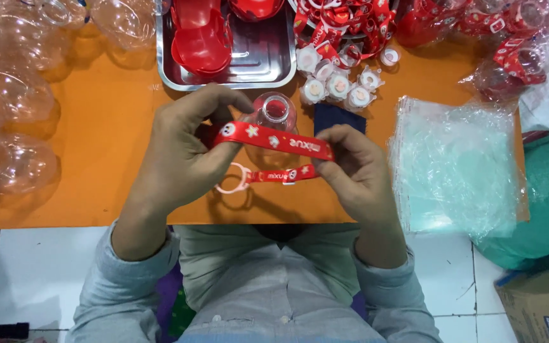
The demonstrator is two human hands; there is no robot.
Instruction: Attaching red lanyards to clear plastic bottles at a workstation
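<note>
Pinched between both hands, left hand and right hand, the red printed strap is being stretched over a clear bottle, which is risking being tipped by any tug.

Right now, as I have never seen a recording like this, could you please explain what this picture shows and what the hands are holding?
This is one view from a camera worn on a person's head, looking down at their own two bare hands over an orange table. The left hand and right hand stretch a red printed strap between their fingers, over a clear bottle. A pale ring hangs from the strap. Behind lie a metal tray of red parts, small white caps and, to the right, clear plastic bags.
</note>
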